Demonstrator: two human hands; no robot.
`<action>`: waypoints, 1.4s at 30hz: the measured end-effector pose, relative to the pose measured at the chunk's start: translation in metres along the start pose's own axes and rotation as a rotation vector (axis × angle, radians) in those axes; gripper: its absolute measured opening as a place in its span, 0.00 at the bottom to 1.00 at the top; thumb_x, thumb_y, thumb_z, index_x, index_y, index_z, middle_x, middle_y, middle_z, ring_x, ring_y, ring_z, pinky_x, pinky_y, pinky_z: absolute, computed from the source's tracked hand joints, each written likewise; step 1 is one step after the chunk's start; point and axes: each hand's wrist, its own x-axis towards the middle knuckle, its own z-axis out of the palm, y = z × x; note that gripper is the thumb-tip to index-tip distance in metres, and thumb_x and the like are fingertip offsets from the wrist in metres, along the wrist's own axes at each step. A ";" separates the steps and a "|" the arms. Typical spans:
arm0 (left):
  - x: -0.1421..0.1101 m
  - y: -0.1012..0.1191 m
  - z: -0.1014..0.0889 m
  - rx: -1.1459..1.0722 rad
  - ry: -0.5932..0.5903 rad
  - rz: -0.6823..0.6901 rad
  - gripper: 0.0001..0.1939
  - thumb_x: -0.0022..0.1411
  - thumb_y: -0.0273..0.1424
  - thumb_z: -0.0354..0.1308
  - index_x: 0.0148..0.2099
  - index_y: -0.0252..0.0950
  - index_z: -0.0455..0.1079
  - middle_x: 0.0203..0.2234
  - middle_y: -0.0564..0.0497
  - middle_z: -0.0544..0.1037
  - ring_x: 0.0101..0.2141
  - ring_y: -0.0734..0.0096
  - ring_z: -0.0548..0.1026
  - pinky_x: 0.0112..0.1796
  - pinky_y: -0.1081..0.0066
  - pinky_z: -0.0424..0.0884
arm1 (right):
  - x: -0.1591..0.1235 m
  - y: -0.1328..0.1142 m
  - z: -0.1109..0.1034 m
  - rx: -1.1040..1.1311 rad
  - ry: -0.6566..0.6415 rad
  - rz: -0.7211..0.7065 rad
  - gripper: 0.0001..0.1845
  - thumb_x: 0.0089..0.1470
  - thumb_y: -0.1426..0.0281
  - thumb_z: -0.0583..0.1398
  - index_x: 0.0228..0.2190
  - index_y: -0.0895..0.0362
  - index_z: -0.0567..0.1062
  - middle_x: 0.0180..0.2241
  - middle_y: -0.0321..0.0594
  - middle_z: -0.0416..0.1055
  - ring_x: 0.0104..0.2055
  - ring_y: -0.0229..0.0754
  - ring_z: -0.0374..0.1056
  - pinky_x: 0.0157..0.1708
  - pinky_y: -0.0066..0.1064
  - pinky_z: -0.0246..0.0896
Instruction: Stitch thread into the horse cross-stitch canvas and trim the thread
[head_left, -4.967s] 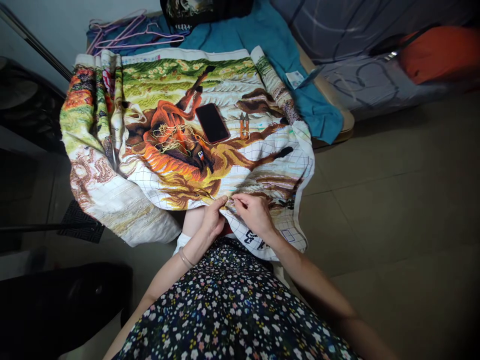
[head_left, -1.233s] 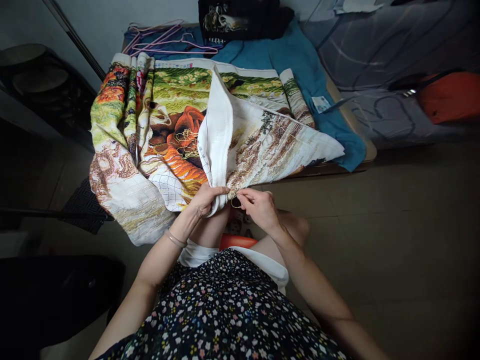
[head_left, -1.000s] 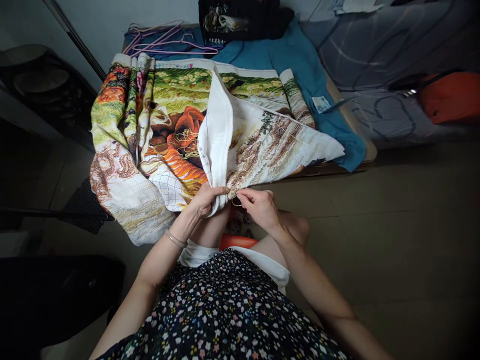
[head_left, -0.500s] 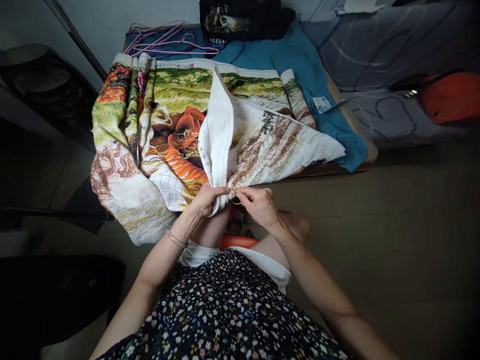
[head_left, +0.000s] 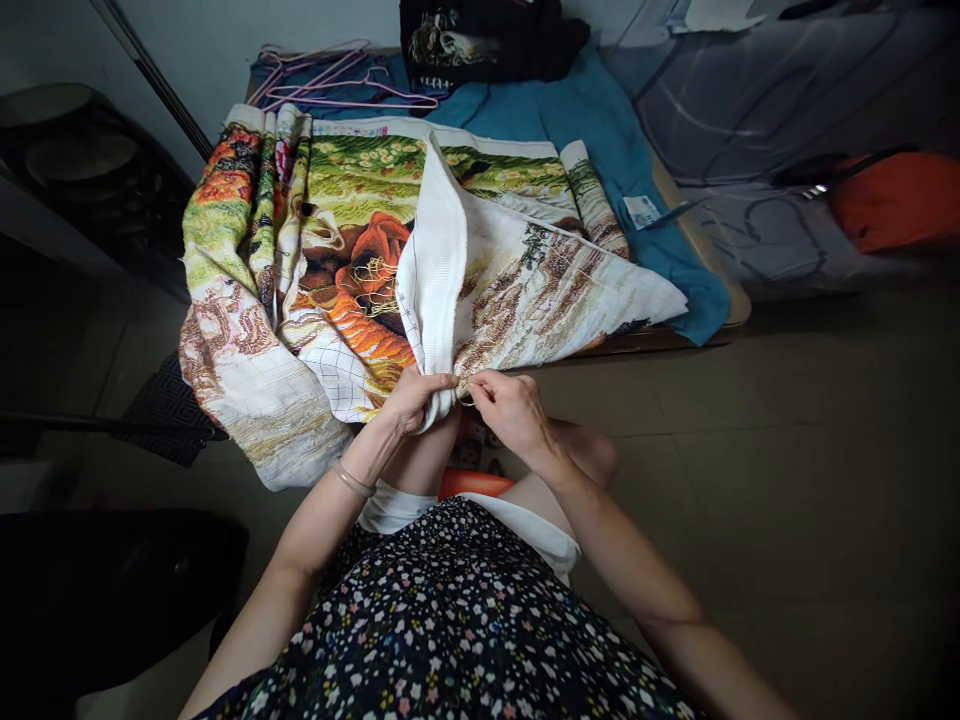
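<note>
Worktop [head_left: 739, 300]: it stands far of your knees under a blue cloth [head_left: 592, 110], and it carries most of the fabric's weight. Let it go on doing so, so that only the folded corner hangs toward you.
Embroidery cloth [head_left: 337, 240]: this large cross-stitch piece lies over the worktop, its left side spilling off the edge and its right part folded back, pale underside up. Keep that fold flat, so the loose yellow threads [head_left: 371, 280] lying on the orange patch do not snag.
Left hand [head_left: 409, 400]: your grip is closed on the near edge of the fold, thumb on top, bunching the cloth. Hold it taut but not twisted, so the weave stays readable.
Right hand [head_left: 510, 410]: your fingertips are pinched together just right of the left thumb, touching the cloth edge. A needle is too small to make out, though a thin thread seems to loop there.
Step in hand: probably finishing a stitch on the back. Pull slowly along the line of the weave, close to the cloth, and stop once the loop lies snug.
</note>
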 end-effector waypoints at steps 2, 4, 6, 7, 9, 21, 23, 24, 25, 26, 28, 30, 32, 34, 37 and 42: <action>-0.001 0.000 -0.001 -0.005 0.005 0.003 0.19 0.32 0.23 0.70 0.32 0.29 0.73 0.24 0.52 0.77 0.25 0.74 0.72 0.34 0.68 0.69 | -0.001 0.000 0.000 0.013 -0.004 0.004 0.12 0.59 0.70 0.55 0.32 0.57 0.78 0.25 0.41 0.76 0.24 0.39 0.67 0.30 0.29 0.53; -0.002 0.000 -0.001 -0.011 0.005 -0.004 0.19 0.33 0.23 0.70 0.32 0.30 0.73 0.23 0.52 0.76 0.24 0.74 0.72 0.33 0.68 0.69 | -0.003 -0.001 -0.002 0.000 -0.012 -0.001 0.12 0.59 0.71 0.54 0.36 0.57 0.79 0.29 0.43 0.78 0.27 0.41 0.70 0.32 0.29 0.55; -0.003 0.001 0.000 -0.018 0.004 -0.009 0.19 0.32 0.23 0.70 0.32 0.30 0.73 0.23 0.52 0.76 0.23 0.74 0.72 0.33 0.68 0.69 | -0.004 -0.002 -0.003 -0.044 -0.024 -0.002 0.14 0.59 0.72 0.53 0.37 0.58 0.79 0.30 0.44 0.79 0.29 0.42 0.72 0.33 0.30 0.56; -0.003 0.001 0.000 -0.020 0.003 -0.009 0.19 0.32 0.23 0.70 0.32 0.30 0.73 0.23 0.52 0.77 0.23 0.73 0.72 0.33 0.68 0.69 | -0.004 -0.003 -0.004 -0.067 -0.031 0.000 0.15 0.59 0.72 0.53 0.38 0.58 0.79 0.29 0.45 0.79 0.28 0.43 0.72 0.33 0.31 0.56; -0.003 0.001 0.000 -0.021 0.007 0.001 0.20 0.32 0.22 0.70 0.33 0.30 0.73 0.24 0.52 0.77 0.24 0.73 0.72 0.33 0.68 0.69 | -0.004 -0.004 -0.004 -0.095 -0.039 0.002 0.15 0.59 0.72 0.53 0.37 0.58 0.80 0.28 0.45 0.79 0.27 0.43 0.71 0.33 0.31 0.56; -0.004 0.003 0.001 -0.036 0.009 0.001 0.18 0.31 0.21 0.71 0.31 0.29 0.73 0.23 0.52 0.77 0.24 0.74 0.72 0.32 0.68 0.69 | -0.001 -0.002 0.003 0.023 -0.035 0.025 0.11 0.59 0.71 0.53 0.34 0.57 0.76 0.27 0.42 0.77 0.27 0.42 0.71 0.32 0.30 0.56; -0.004 0.003 0.001 -0.035 -0.003 -0.005 0.18 0.32 0.21 0.71 0.31 0.29 0.73 0.23 0.52 0.77 0.24 0.73 0.72 0.33 0.67 0.69 | -0.002 -0.002 0.006 0.071 -0.042 0.046 0.09 0.60 0.72 0.53 0.35 0.57 0.74 0.27 0.41 0.77 0.26 0.41 0.70 0.32 0.29 0.56; -0.005 0.002 0.001 -0.036 -0.011 -0.008 0.19 0.32 0.21 0.71 0.31 0.29 0.72 0.23 0.52 0.77 0.24 0.73 0.73 0.34 0.67 0.70 | -0.002 -0.003 0.007 0.085 -0.045 0.053 0.09 0.60 0.72 0.52 0.36 0.57 0.73 0.27 0.41 0.77 0.27 0.41 0.70 0.32 0.29 0.56; -0.005 0.002 0.001 -0.038 -0.019 -0.008 0.19 0.32 0.21 0.71 0.32 0.29 0.72 0.24 0.52 0.77 0.24 0.72 0.73 0.34 0.67 0.70 | -0.002 -0.004 0.008 0.087 -0.047 0.055 0.09 0.60 0.72 0.52 0.38 0.57 0.72 0.28 0.41 0.76 0.27 0.41 0.71 0.32 0.29 0.56; -0.005 0.002 0.000 -0.040 -0.025 -0.006 0.20 0.32 0.21 0.71 0.33 0.29 0.73 0.25 0.51 0.78 0.25 0.72 0.74 0.34 0.67 0.70 | -0.002 -0.007 0.007 0.075 -0.057 0.051 0.09 0.60 0.73 0.52 0.41 0.58 0.71 0.28 0.41 0.76 0.28 0.42 0.71 0.31 0.29 0.55; -0.004 0.001 -0.001 -0.041 -0.034 -0.005 0.21 0.32 0.21 0.71 0.34 0.29 0.73 0.26 0.51 0.78 0.26 0.72 0.74 0.35 0.67 0.70 | -0.003 -0.015 0.002 -0.006 -0.097 0.034 0.11 0.61 0.73 0.52 0.45 0.58 0.69 0.28 0.41 0.76 0.29 0.43 0.70 0.30 0.29 0.52; -0.004 0.002 -0.003 -0.039 -0.039 -0.005 0.20 0.33 0.21 0.70 0.34 0.29 0.73 0.25 0.51 0.78 0.26 0.73 0.73 0.35 0.67 0.69 | -0.003 -0.025 -0.007 -0.174 -0.114 0.024 0.11 0.63 0.72 0.52 0.45 0.57 0.70 0.29 0.42 0.75 0.28 0.43 0.68 0.28 0.31 0.48; -0.004 0.003 -0.005 -0.028 -0.047 -0.007 0.17 0.34 0.21 0.68 0.33 0.29 0.73 0.25 0.51 0.77 0.25 0.73 0.73 0.34 0.68 0.69 | -0.003 -0.033 -0.016 -0.362 -0.071 0.007 0.10 0.63 0.70 0.52 0.41 0.57 0.73 0.33 0.46 0.74 0.31 0.44 0.67 0.28 0.32 0.46; -0.004 0.003 -0.007 -0.019 -0.060 0.000 0.16 0.36 0.22 0.67 0.33 0.29 0.73 0.25 0.51 0.77 0.26 0.73 0.72 0.34 0.69 0.68 | 0.000 -0.039 -0.020 -0.479 -0.035 -0.061 0.10 0.63 0.71 0.53 0.36 0.57 0.75 0.37 0.48 0.73 0.38 0.46 0.66 0.30 0.33 0.47; -0.004 0.003 -0.010 -0.024 -0.088 0.018 0.15 0.37 0.21 0.66 0.33 0.30 0.73 0.25 0.51 0.76 0.26 0.74 0.72 0.33 0.70 0.68 | 0.009 -0.040 -0.017 -0.498 -0.104 -0.179 0.11 0.63 0.74 0.53 0.34 0.58 0.75 0.38 0.49 0.72 0.42 0.46 0.65 0.33 0.33 0.50; 0.000 -0.001 -0.014 -0.037 -0.120 0.030 0.15 0.37 0.22 0.66 0.34 0.30 0.73 0.25 0.52 0.77 0.26 0.74 0.72 0.34 0.70 0.69 | 0.033 -0.039 -0.008 -0.311 -0.166 -0.151 0.09 0.63 0.74 0.52 0.35 0.60 0.71 0.36 0.48 0.73 0.36 0.43 0.66 0.29 0.32 0.48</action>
